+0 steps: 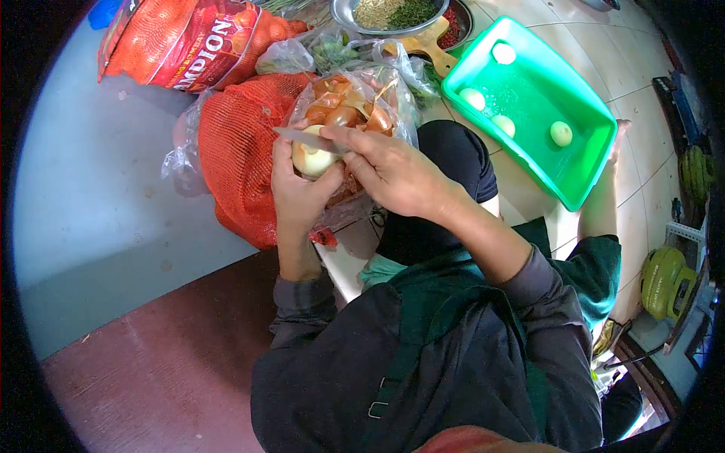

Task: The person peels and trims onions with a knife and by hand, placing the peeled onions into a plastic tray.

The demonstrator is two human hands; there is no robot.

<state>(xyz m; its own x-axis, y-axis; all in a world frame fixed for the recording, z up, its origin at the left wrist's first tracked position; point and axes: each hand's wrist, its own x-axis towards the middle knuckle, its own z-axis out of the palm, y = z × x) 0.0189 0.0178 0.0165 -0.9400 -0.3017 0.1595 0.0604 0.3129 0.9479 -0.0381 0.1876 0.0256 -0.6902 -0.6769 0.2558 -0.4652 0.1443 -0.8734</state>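
Note:
In the head view a pale, peeled onion [313, 160] rests in my left hand [298, 189], with the fingers and thumb wrapped round it. My right hand [396, 170] grips a knife [308, 139], whose blade lies across the top of the onion; the handle is hidden in the fist. Just beyond the hands, a clear plastic bag [404, 94] holds brown onion skins [347, 102]. Against that bag, on its left, stands a red mesh sack [240, 151].
To the right, a green basin [559, 170] holds several peeled onions. A second red sack [200, 45] with printing lies at the upper left. At the top are a metal bowl [343, 16] of chopped ingredients and a wooden board [432, 49]. A green gas cylinder [666, 283] stands far right.

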